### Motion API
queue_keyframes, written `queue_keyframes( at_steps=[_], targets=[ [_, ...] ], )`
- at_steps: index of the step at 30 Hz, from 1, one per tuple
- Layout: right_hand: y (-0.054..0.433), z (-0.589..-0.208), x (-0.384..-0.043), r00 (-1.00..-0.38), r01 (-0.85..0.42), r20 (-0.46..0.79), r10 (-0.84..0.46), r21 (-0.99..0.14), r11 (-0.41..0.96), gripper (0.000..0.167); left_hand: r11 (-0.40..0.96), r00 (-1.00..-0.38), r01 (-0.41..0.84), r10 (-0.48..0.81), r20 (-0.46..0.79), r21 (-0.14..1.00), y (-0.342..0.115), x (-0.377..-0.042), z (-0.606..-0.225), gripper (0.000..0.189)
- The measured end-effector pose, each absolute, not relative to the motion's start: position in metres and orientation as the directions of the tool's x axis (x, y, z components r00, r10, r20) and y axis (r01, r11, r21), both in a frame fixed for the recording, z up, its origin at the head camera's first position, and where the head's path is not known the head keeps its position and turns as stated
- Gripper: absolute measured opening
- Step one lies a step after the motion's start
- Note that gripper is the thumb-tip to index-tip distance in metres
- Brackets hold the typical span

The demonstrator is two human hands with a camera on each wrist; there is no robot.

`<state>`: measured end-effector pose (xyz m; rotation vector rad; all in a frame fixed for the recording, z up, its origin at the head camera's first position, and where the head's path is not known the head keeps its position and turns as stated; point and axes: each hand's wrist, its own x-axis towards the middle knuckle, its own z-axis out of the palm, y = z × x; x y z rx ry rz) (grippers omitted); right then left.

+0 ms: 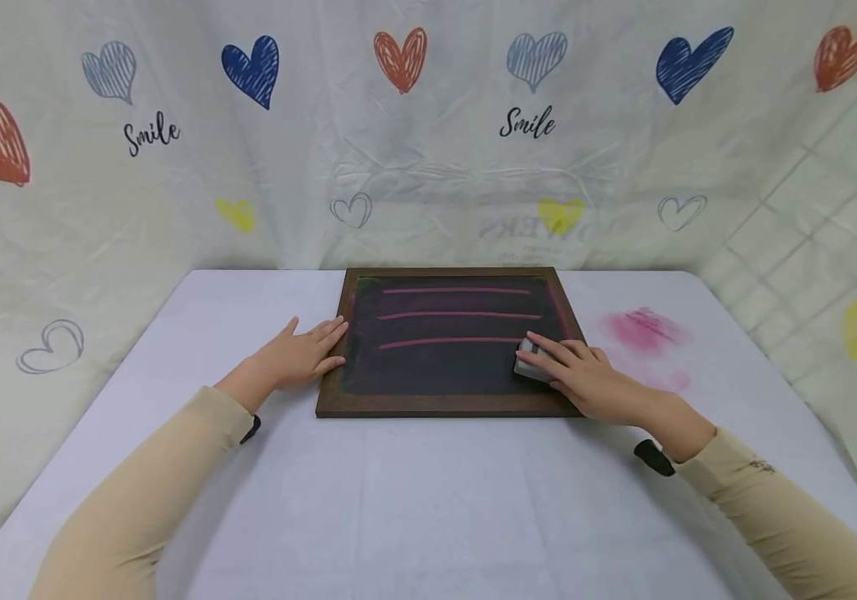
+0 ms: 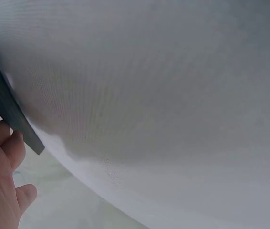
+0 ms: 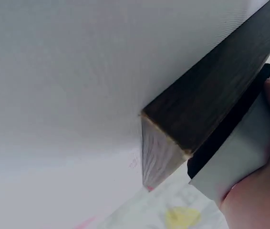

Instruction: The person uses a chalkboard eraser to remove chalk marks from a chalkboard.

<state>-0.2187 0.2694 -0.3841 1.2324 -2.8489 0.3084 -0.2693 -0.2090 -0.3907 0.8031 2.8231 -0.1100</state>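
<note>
A chalkboard (image 1: 436,372) in a brown wooden frame lies on the table, with three pink chalk lines (image 1: 458,317) across its dark surface. My left hand (image 1: 301,354) rests on the frame's left side, fingers fairly straight. In the left wrist view, fingertips touch the frame edge (image 2: 11,107). My right hand (image 1: 586,375) grips a grey eraser (image 1: 532,360) on the board's lower right, near the end of the lowest line. The right wrist view shows the eraser's black felt (image 3: 230,126) beside the frame's corner (image 3: 187,114), with the thumb and fingers around its grey body.
A white cloth covers the table (image 1: 428,500). Pink chalk smudges (image 1: 644,329) mark it right of the board. Behind stands a white curtain (image 1: 443,150) printed with hearts and the word Smile. A dark band (image 1: 654,458) sits at the right wrist.
</note>
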Motion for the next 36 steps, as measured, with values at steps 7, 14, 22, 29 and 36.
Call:
queue_keyframes(
  at_steps=[7,14,22,29,36],
  targets=[
    [0.269,-0.38,-0.221,-0.688,-0.719,0.051,-0.724,-0.184,0.67,0.064,0.845,-0.829,0.533,0.516,-0.215,-0.026,-0.208,-0.269,-0.39,0.072],
    [0.255,-0.381,-0.224,-0.685,-0.719,0.03,-0.728,-0.188,0.669,0.064,0.845,-0.826,0.535,0.519,-0.217,-0.016,-0.208,-0.269,-0.388,0.072],
    [0.219,-0.382,-0.23,-0.621,-0.771,0.017,-0.784,-0.191,0.607,0.061,0.848,-0.828,0.53,0.516,-0.219,-0.004,-0.205,-0.268,-0.39,0.072],
    [0.176,-0.383,-0.238,-0.56,-0.814,-0.022,-0.829,-0.172,0.554,0.062,0.848,-0.83,0.53,0.512,-0.221,-0.023,-0.206,-0.268,-0.392,0.072],
    [0.13,-0.378,-0.239,-0.533,-0.832,-0.085,-0.842,-0.125,0.54,0.066,0.847,-0.829,0.531,0.517,-0.213,-0.012,-0.207,-0.268,-0.392,0.072]
  ],
)
